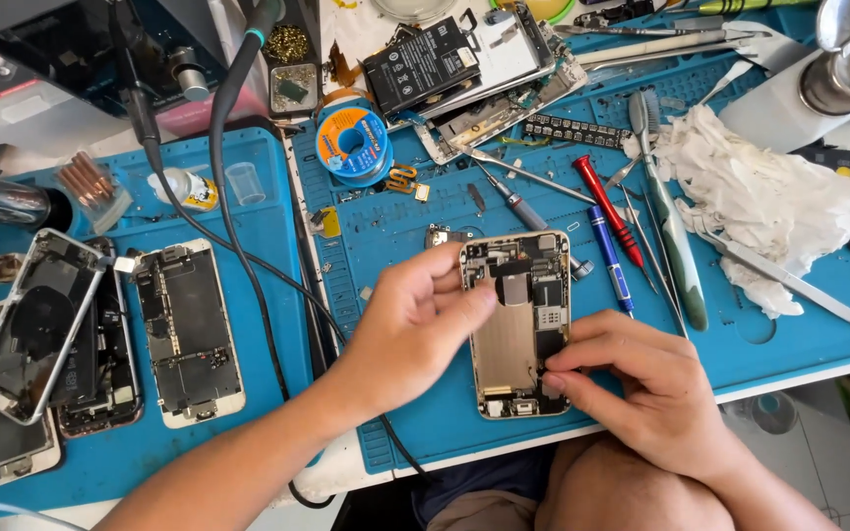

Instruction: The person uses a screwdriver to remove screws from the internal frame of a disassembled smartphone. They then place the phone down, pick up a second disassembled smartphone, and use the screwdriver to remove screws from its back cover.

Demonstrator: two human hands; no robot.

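Observation:
An opened gold phone body (516,324) lies face down on the blue work mat (405,211), its inner parts showing. My left hand (415,329) grips its left edge, thumb pressing near the upper middle of the body. My right hand (641,379) holds the lower right corner, fingertips resting on the inner parts there. Neither hand holds a tool.
Red (607,208) and blue (610,258) screwdrivers, tweezers (533,179), a toothbrush (676,236) and crumpled tissue (759,197) lie right of the phone. A solder spool (351,143) sits behind. Several opened phones (187,329) lie on the left mat. A black cable (248,246) crosses between.

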